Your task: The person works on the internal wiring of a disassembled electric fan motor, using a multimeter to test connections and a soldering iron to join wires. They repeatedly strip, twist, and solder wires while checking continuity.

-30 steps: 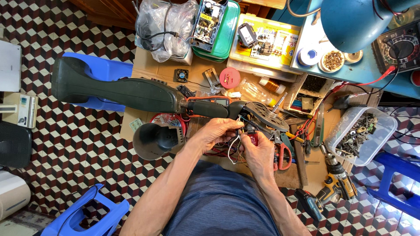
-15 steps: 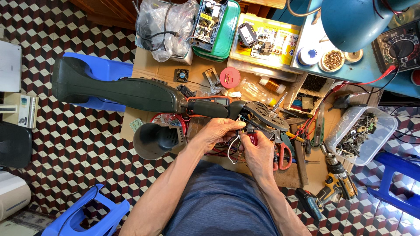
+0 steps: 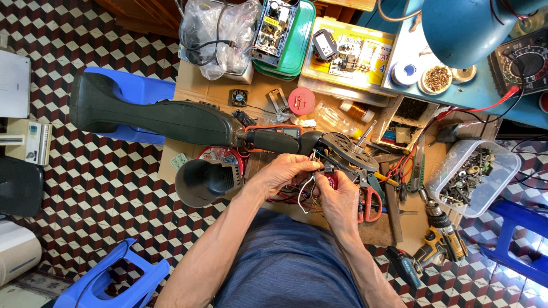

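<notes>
Black tool body [image 3: 171, 120] lies left-right; left hand [image 3: 285, 174] and right hand [image 3: 337, 199] pinch its wires [image 3: 308, 185].

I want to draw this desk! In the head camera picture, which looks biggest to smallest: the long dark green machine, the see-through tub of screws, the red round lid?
1. Dark green machine, by far the largest.
2. Tub of screws.
3. Red lid, smallest.
All lie about equally far from the camera, so the order seems safe.
</notes>
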